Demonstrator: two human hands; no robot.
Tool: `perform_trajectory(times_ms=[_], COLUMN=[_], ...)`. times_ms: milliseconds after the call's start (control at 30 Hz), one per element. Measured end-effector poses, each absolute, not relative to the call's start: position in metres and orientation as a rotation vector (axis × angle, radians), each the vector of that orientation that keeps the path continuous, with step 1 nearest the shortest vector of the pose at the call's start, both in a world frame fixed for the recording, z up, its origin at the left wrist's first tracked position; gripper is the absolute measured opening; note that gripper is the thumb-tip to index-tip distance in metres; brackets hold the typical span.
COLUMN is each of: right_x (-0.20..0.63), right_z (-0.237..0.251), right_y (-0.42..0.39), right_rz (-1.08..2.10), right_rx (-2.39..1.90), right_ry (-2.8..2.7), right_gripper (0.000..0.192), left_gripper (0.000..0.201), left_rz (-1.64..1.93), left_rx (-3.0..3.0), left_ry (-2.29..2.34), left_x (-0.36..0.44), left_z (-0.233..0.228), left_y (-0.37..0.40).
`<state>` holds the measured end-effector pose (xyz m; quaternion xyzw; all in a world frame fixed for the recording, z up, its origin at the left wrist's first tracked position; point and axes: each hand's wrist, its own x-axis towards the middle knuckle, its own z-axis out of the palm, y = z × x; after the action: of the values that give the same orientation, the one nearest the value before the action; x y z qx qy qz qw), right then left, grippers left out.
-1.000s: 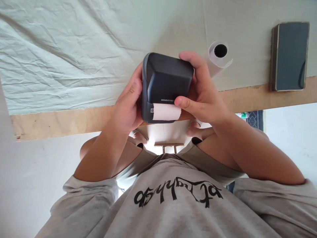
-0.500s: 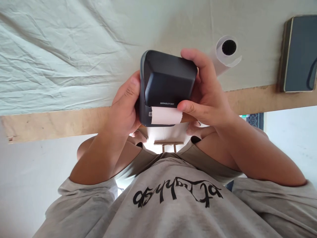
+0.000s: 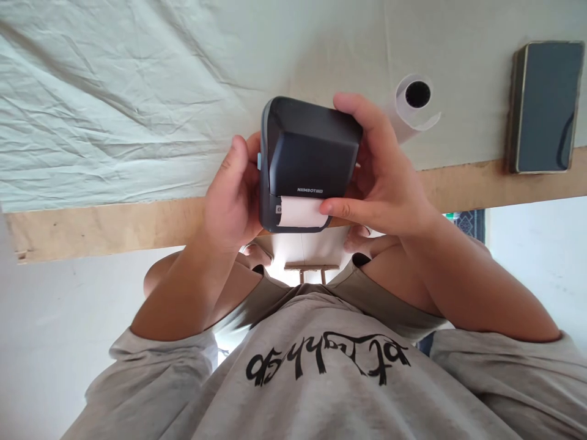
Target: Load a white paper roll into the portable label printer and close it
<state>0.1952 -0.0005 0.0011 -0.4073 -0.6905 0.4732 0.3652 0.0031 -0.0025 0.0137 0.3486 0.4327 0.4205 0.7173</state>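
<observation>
Head view: hands (image 3: 232, 201) hold black printer (image 3: 314, 150) lettered "NIIMBOT".

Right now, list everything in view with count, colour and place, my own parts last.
Boxy label printer: one, black, centre
Side button: one, light blue, printer's left
Paper strip: one, white, printer's lower front
Hollow paper roll: one, white, right of printer
Glossy rectangular box: one, dark grey, far right
Wooden table edge: one, light brown, across middle
Wrinkled fabric cloth: one, pale green, on table
Patterned mat: one, dark blue, below table, right
Obscured object: one, green, beside mat
Wooden frame: one, brown, below table, centre
Lettered shirt: one, grey, worn
Shorts: one pair, olive, worn
Legs: two, below table
Left hand: one, printer's left
Right hand: one, printer's right
</observation>
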Motion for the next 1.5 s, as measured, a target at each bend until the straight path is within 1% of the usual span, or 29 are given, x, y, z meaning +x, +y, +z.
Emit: perform_trajectory(times_ms=[67,100,133,167,233,267,333,367,467,500,600,733,867,933,1000,1033,1133,1233,1367,1433,1500], right_x=[0.198,0.198,0.198,0.196,0.191,0.188,0.181,0.177,0.167,0.165,0.161,0.166,0.17,0.17,0.168,0.166,0.164,0.164,0.168,0.169,0.17], right_z=[0.01,0.015,0.021,0.026,0.037,0.041,0.046,0.047,0.048,0.047,0.047,0.047,0.043,0.042,0.044,0.045,0.05,0.054,0.053,0.054,0.056], right_y=[-0.003,-0.006,-0.009,-0.013,-0.018,-0.019,-0.017,-0.015,-0.007,-0.005,-0.008,-0.011,-0.004,-0.001,0.0,0.0,-0.002,0.0,0.005,0.005,0.002], right_rz=[0.947,0.801,0.683,0.623,0.601,0.6,0.593,0.58,0.576,0.571,0.557,0.563,0.282,0.186,0.198,0.2,0.17,0.25,0.416,0.455,0.473], right_rx=[-1.154,-1.185,-1.208,-1.233,-1.275,-1.285,-1.204,-1.129,-0.951,-0.929,-0.967,-1.148,-1.266,-1.333,-1.407,-1.43,-1.548,-1.653,-1.606,-1.552,-1.503], right_ry=[-1.836,-1.827,-1.784,-1.727,-1.611,-1.561,-1.513,-1.478,-1.35,-1.312,-1.341,-1.643,-1.923,-2.098,-2.237,-2.278,-2.365,-2.422,-2.343,-2.267,-2.189], right_gripper=[0.084,0.08,0.072,0.06,0.035,0.025,0.013,0.012,0.029,0.031,0.024,0.017,0.005,0.017,0.025,0.026,0.019,0.018,0.026,0.03,0.03], left_gripper=[0.046,0.04,0.036,0.034,0.036,0.037,0.037,0.036,0.038,0.039,0.04,0.038,0.033,0.031,0.03,0.029,0.031,0.031,0.033,0.036,0.037], left_rz=[1.01,1.049,1.073,1.084,1.063,1.05,1.038,1.035,1.039,1.037,1.043,1.038,1.045,1.063,1.07,1.066,1.053,1.038,1.041,1.041,1.032], left_rx=[0.783,0.789,0.792,0.791,0.802,0.807,0.803,0.797,0.775,0.777,0.788,0.785,0.809,0.821,0.823,0.819,0.807,0.801,0.82,0.829,0.833], left_ry=[0.877,0.862,0.857,0.859,0.839,0.832,0.841,0.845,0.851,0.854,0.85,0.826,0.815,0.819,0.823,0.822,0.83,0.855,0.849,0.845,0.86], left_x=[0.004,0.004,0.005,0.005,0.004,0.004,0.003,0.003,0.001,0.0,0.0,-0.002,-0.003,-0.003,-0.003,-0.003,-0.004,-0.004,-0.003,-0.002,-0.001], left_z=[0.01,0.008,0.005,0.002,-0.001,-0.001,-0.001,-0.001,0.001,0.001,0.001,0.002,0.002,0.002,0.001,0.001,0.002,0.003,0.002,0.002,0.002], left_y=[-0.003,-0.004,-0.004,-0.004,-0.003,-0.003,-0.003,-0.003,-0.004,-0.004,-0.005,-0.005,-0.005,-0.006,-0.006,-0.006,-0.006,-0.006,-0.006,-0.007,-0.007])
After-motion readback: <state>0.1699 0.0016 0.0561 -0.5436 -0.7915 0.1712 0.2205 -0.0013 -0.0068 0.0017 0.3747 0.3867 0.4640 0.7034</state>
